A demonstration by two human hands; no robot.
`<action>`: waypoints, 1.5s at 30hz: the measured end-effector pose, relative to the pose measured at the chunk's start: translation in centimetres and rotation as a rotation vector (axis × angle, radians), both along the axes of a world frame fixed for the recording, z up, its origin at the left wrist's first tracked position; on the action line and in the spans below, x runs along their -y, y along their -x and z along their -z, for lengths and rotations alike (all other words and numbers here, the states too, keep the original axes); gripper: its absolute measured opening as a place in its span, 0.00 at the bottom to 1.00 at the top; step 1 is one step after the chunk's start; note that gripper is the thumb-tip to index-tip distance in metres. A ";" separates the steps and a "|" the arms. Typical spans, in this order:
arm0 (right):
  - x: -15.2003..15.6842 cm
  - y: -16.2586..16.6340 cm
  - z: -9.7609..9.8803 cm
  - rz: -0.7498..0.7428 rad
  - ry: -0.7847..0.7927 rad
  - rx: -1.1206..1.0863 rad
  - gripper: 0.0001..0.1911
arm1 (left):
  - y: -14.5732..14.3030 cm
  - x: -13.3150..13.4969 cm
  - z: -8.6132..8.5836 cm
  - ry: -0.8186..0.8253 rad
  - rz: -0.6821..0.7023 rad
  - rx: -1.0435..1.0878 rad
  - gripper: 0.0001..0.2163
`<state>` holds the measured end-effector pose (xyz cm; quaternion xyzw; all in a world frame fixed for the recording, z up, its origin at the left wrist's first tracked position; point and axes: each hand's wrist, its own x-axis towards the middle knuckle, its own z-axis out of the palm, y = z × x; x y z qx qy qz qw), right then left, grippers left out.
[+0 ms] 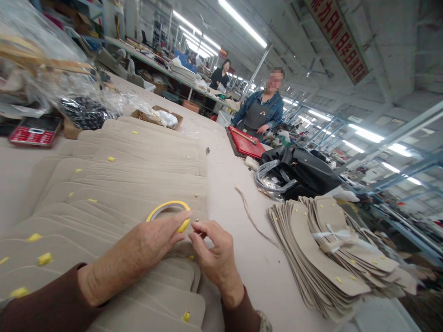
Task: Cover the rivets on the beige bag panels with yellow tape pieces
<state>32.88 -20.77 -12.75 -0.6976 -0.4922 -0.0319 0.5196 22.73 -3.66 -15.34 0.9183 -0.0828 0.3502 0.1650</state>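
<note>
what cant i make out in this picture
In the head view:
Lower part of the yellow tape roll: hidden by the left hand
Whether the right hand holds anything: too small
Red device reading: blurred
Some beige pieces: cut off by the left edge

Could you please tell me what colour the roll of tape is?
The roll of tape is yellow, greyish inside, best seen in the head view.

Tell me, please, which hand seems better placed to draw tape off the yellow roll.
Probably the right hand: its thumb and forefinger are close together beside the yellow tape roll, while the left hand is occupied holding that roll.
</note>
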 end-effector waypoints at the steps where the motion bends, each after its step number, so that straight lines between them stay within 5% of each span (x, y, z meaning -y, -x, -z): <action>1: -0.2 0.1 -0.1 -0.020 0.000 0.057 0.08 | 0.0 0.1 0.1 -0.006 0.000 -0.002 0.15; 6: -0.7 0.3 0.3 -0.034 0.019 0.232 0.08 | 0.1 0.6 -0.3 -0.001 0.041 -0.027 0.13; 15: -0.9 0.9 1.2 0.165 -0.004 0.356 0.09 | 0.2 0.9 -0.8 0.128 0.046 -0.141 0.11; 17: -1.0 1.3 1.1 0.196 0.029 0.235 0.09 | 0.2 1.0 -0.9 0.119 0.018 -0.161 0.13; 23: -1.8 1.0 1.0 0.244 0.090 -0.586 0.08 | 0.3 1.6 -1.1 0.085 0.010 -0.086 0.12; 29: -1.3 -2.5 1.7 0.296 0.156 -0.852 0.18 | 0.3 1.4 -0.3 -0.110 -0.130 -0.248 0.11; 35: -1.6 -2.8 2.6 0.269 0.215 -0.749 0.16 | -0.1 1.5 -0.4 -0.229 -0.197 -0.511 0.11; 45: -2.4 -3.1 2.8 0.347 0.413 -0.334 0.08 | 0.0 1.6 0.0 -0.233 -0.224 -0.455 0.10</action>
